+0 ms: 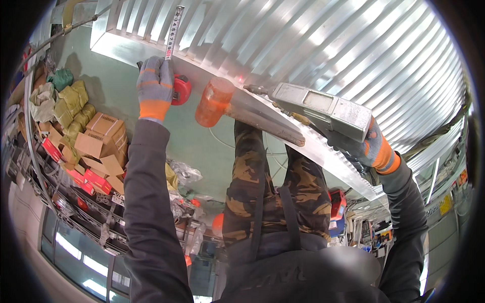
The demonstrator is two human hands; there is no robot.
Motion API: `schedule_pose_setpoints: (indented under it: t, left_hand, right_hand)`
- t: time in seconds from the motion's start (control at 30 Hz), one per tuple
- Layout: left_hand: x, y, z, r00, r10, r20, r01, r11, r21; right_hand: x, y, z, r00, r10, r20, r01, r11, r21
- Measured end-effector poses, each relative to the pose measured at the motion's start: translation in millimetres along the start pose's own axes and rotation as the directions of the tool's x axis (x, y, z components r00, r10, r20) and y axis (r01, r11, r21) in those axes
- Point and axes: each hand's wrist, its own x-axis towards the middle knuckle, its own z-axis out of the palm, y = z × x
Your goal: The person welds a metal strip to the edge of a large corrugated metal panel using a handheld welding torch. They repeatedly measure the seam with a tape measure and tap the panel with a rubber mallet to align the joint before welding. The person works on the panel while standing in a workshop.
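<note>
My left hand, in a grey and orange glove, is closed around a red tape measure. Its blade runs outward across the edge of a shiny ribbed metal panel. In the same kind of glove, my right hand grips a boxy silver welding gun; the fingers are partly hidden behind it. The gun's narrow nozzle points left over the panel, close to a small red light spot. Between my hands, a mallet with an orange head and wooden handle lies along the panel's near edge.
Opened cardboard boxes and yellowish-green bundles are piled at the left, beside a cluttered rack. Clear plastic wrapping lies near my left forearm. A red case and crowded tools stand at the lower right.
</note>
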Motion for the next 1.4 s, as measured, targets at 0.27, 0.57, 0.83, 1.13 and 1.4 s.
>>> schedule_pose_setpoints:
  t: [0.27,0.57,0.83,1.13,1.4]
  left_hand:
    - [-1,-3,1,0.999,0.034,-0.014,-0.034,0.999,0.008]
    - [-1,0,1,1.0,-0.026,-0.005,0.026,0.999,-0.023]
    - [-1,-2,4,1.0,-0.02,-0.009,0.02,1.0,0.007]
    - [0,-12,7,0.999,0.048,-0.013,-0.047,0.998,0.049]
    - [1,-10,7,0.997,0.07,-0.015,-0.069,0.994,0.09]
  right_hand:
    - [-1,1,-2,0.999,0.049,-0.014,-0.05,0.997,-0.066]
    - [-1,-4,7,0.999,0.044,-0.011,-0.044,0.999,-0.031]
    - [3,-12,19,0.994,0.042,-0.1,-0.063,0.974,-0.216]
    - [-11,2,-15,0.966,0.225,-0.126,-0.236,0.968,-0.079]
    - [-17,0,1,0.993,0.054,-0.109,-0.073,0.981,-0.179]
